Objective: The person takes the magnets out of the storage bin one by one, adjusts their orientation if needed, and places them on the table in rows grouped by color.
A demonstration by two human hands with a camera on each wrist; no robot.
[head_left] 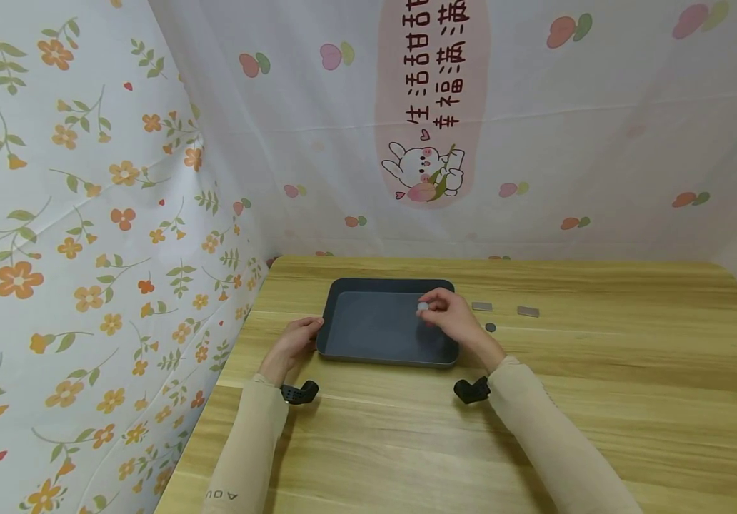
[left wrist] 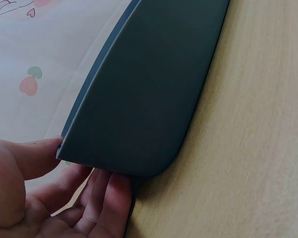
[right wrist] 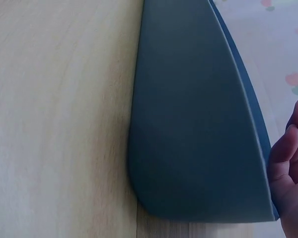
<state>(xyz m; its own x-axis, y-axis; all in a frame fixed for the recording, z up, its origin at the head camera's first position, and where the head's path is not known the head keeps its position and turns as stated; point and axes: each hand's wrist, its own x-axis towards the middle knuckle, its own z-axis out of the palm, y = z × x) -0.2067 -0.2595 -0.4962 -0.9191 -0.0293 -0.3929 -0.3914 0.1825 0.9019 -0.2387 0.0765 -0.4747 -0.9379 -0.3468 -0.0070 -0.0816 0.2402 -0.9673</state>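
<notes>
A dark blue-grey rectangular tray (head_left: 375, 359) lies on the wooden table. At its left side my left hand (head_left: 298, 338) grips the wall, thumb (left wrist: 39, 153) at the rim and fingers against the outside. Over the right part of the tray, my right hand (head_left: 452, 314) pinches a small pale round disc (head_left: 423, 306) between thumb and fingertips. The right wrist view shows the tray's outer wall (right wrist: 198, 124) and a few curled fingers (right wrist: 285, 148) beside the rim; the disc is out of sight there.
Right of the tray lie two small grey rectangular pieces, one nearer (head_left: 481, 306) and one farther right (head_left: 528, 311), plus a small dark round disc (head_left: 490, 327). Printed curtains hang behind the table (head_left: 632, 400) and along its left side.
</notes>
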